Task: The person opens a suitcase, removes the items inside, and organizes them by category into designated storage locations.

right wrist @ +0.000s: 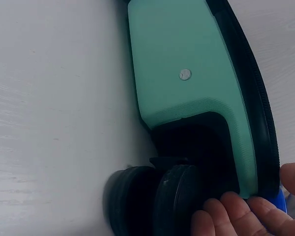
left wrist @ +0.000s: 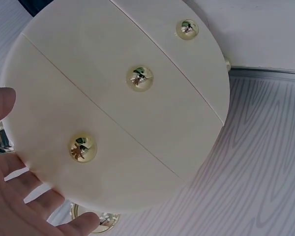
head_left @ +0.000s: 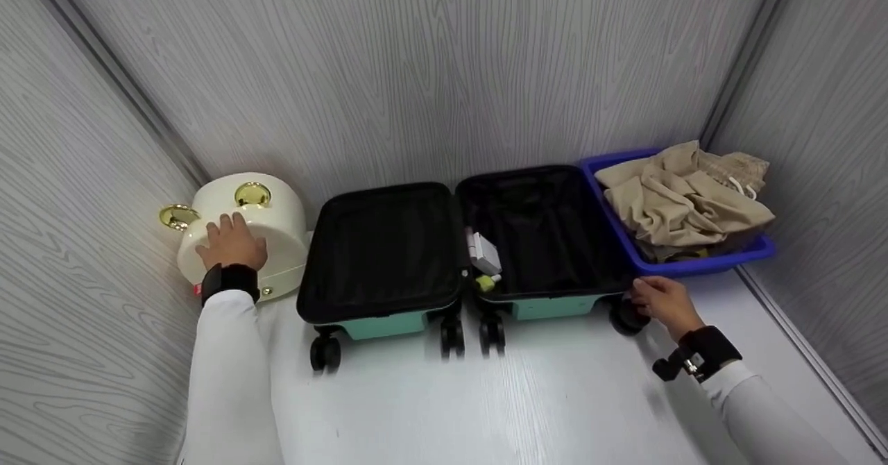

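A glossy cream round box (head_left: 284,239) with gold knobs and gold ring-shaped parts stands at the left wall. My left hand (head_left: 236,246) rests on its upper side with the fingers spread; the left wrist view has the fingertips along the box's edge. An unfolded suitcase (head_left: 388,250), black inside and mint green outside, lies in the middle. At its right half's near corner, by a black wheel (right wrist: 179,201), my right hand (head_left: 666,304) grips the rim, thumb on the edge and fingers beneath.
The suitcase holds a small white box (head_left: 485,254) and a yellow-green item (head_left: 485,283) near the hinge. Right of it, a blue basket (head_left: 694,266) carries a heap of beige cloth (head_left: 683,194). Grey wood-patterned walls (head_left: 388,69) enclose the white surface (head_left: 444,409).
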A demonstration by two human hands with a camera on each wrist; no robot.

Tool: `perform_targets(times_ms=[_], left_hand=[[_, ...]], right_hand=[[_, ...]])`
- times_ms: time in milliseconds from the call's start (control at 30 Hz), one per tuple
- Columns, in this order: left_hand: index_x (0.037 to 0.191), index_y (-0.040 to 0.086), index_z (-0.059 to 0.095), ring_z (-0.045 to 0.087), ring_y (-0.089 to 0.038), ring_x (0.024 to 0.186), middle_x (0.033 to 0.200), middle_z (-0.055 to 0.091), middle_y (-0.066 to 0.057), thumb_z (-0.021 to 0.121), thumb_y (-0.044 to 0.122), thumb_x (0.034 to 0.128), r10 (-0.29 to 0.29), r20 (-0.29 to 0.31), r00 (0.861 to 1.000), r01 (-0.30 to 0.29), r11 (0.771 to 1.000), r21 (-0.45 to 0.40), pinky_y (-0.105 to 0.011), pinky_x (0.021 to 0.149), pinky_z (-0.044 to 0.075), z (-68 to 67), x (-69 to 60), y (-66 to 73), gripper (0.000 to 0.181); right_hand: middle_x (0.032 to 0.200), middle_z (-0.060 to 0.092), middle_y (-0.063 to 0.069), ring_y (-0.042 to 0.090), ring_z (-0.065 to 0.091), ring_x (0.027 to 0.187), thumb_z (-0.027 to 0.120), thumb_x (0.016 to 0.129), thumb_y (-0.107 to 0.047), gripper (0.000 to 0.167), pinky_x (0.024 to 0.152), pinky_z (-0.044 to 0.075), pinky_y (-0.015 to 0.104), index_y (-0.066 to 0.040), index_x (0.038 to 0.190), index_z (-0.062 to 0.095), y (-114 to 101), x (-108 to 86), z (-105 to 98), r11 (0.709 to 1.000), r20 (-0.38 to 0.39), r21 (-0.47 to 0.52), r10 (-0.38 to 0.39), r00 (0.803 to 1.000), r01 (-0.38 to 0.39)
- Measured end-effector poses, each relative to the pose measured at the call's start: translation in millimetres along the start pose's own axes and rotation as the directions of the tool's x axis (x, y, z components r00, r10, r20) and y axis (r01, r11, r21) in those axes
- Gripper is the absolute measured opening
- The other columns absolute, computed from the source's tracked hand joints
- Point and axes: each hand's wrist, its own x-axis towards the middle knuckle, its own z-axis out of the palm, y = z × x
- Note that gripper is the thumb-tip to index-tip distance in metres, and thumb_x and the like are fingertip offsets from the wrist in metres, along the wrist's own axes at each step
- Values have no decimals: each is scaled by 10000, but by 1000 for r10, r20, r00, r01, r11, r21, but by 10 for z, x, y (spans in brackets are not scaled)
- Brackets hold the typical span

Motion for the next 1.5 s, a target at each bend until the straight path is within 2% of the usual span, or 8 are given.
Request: perform_targets(times_ms=[200,467,733,867,967,1133,1233,1500], left_hand=[[1571,-188,328,373,-608,1438,1555,397,-402,498,208,1101,6,-80,997,-2,998,59,-813,1085,406,10,-20,-18,638],[1290,-199,556,481,-615,1286,1336,514,-411,585,232,1069,36,-159,987,-23,997,80,-760,1048,441,-22,-84,-64,486],[1137,-203,557,551,-621,1154,1147,581,-428,631,171,1039,163,-258,952,-155,987,52,-735,984,465,21,-264,-118,394],[1091,-178,527,584,-635,1059,1082,584,-434,649,170,1041,196,-298,934,-182,980,75,-724,905,488,81,-296,-125,372],[1121,-190,527,591,-636,1048,1096,586,-437,663,189,1036,204,-307,930,-185,979,90,-719,886,499,116,-275,-134,412],[1312,-237,512,538,-640,1169,1276,544,-435,659,255,1031,183,-250,951,-159,981,114,-742,915,502,102,-231,-179,585],[1335,-214,524,496,-632,1230,1354,511,-420,665,273,1007,159,-210,965,-142,985,95,-760,937,484,67,-207,-215,604],[1436,-262,373,315,-608,1482,1570,341,-475,647,198,951,186,-140,973,-187,982,1,-783,1164,299,31,-162,-263,723]], right_hand=[[1035,753,-28,40,711,920,570,1145,-280,551,840,619,236,159,1470,496,-12,-5,18,1000,-11,17,-15,1000,15],[988,747,-38,53,713,895,569,1146,-277,528,831,621,242,152,1447,503,-18,2,57,999,-9,46,-15,1000,16],[993,747,-35,47,720,902,548,1149,-263,515,842,622,256,127,1469,444,-16,21,49,998,8,56,8,1000,-8],[975,752,-36,41,720,890,552,1149,-266,497,821,620,241,124,1442,460,-44,22,41,999,-13,34,-4,1000,5],[961,753,-34,38,717,878,555,1148,-263,467,810,621,237,116,1408,473,-66,22,43,999,-27,34,-9,1000,10],[959,753,-17,48,715,876,560,1145,-256,433,809,626,249,111,1365,490,-79,15,58,999,-27,37,-14,1000,15],[957,752,-19,56,719,883,556,1146,-255,431,810,628,253,110,1366,491,-68,16,68,999,-22,36,-12,1000,13],[954,746,-18,59,716,878,538,1152,-238,410,811,629,260,104,1369,471,-49,7,106,999,-22,53,-4,1000,5]])
